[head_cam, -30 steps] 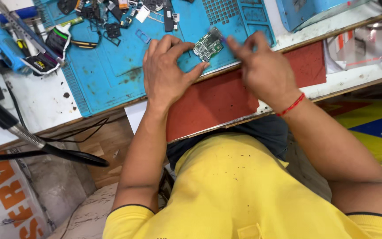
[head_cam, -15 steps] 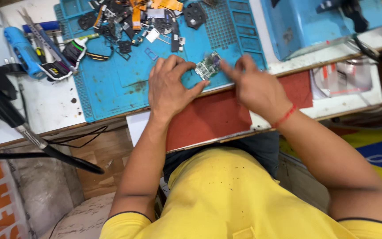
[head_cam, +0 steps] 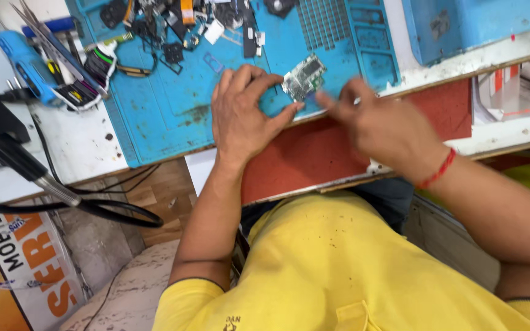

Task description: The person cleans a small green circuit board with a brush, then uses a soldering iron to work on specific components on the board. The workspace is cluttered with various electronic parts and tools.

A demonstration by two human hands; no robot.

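Your blue work mat (head_cam: 173, 116) covers most of the white bench (head_cam: 87, 147), and a red panel (head_cam: 314, 153) runs along the bench edge just below it. At the mat's far edge sits a litter of small dark phone parts and cables (head_cam: 173, 30); to your left, off the mat, lie a blue-handled tool (head_cam: 26, 61) and a bundle of tweezers (head_cam: 50, 43).

Your left hand (head_cam: 243, 116) rests palm-down on the mat near its front edge. Its fingers (head_cam: 259, 79) are curled and spread a little, and the thumb and forefinger pinch the lower left side of the small circuit board (head_cam: 303, 76), holding it against the mat.

Your right hand (head_cam: 378, 125) comes in from the other side, blurred. Its fingers are drawn together toward a point just below and right of the board; whether they touch it or hold something thin, you cannot tell. A red thread band (head_cam: 437, 170) circles that wrist.

The circuit board itself lies tilted on the mat, between your two hands.
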